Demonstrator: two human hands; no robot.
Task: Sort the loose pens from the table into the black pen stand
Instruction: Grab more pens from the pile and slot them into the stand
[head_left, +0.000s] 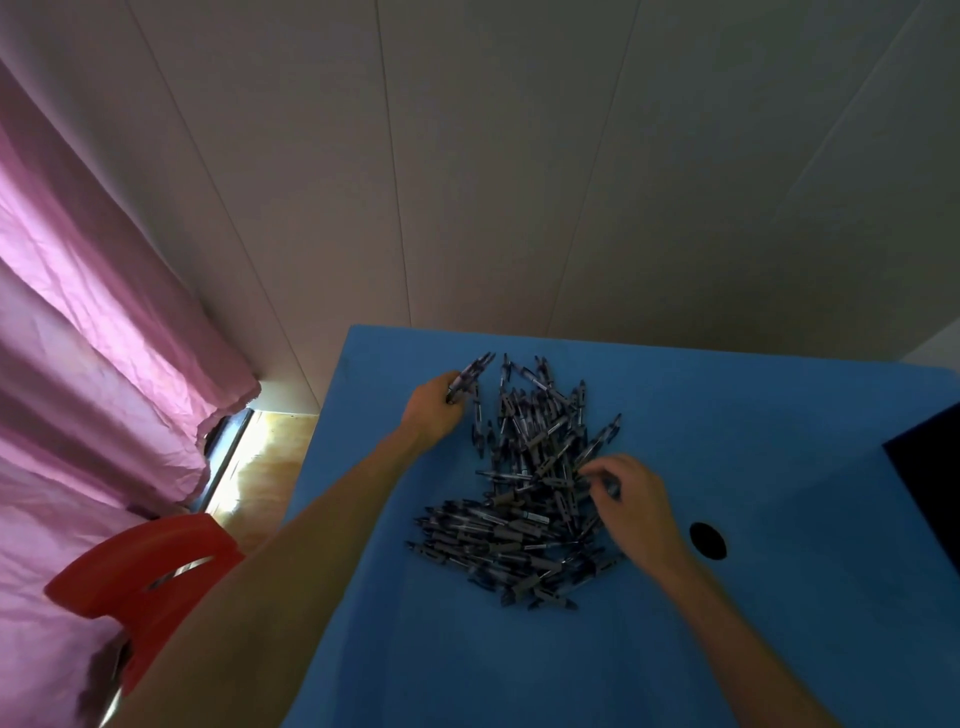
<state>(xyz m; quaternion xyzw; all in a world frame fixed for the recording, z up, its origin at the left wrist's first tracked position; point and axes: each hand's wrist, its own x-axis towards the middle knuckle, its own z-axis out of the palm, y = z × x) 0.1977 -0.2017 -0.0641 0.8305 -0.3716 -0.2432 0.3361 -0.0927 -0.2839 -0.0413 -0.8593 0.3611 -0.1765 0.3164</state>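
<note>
1. Currently the left hand (434, 408) holds a small bundle of pens (470, 378), its grip clamped round their lower ends just beside the far-left edge of the pen pile (524, 483).
2. The right hand (631, 496) reaches into the pile's right side, fingers curled at a pen; whether that grip has closed on one I cannot tell.
3. The pile lies loose on the blue worktop (727, 649), many pens crossing.
4. A black object (930, 467), well right of the pile, may be the pen stand; I cannot confirm it.
5. To do this step well, lift top-lying pens singly, align tips one way in the bundle, and avoid dragging neighbours.
</note>
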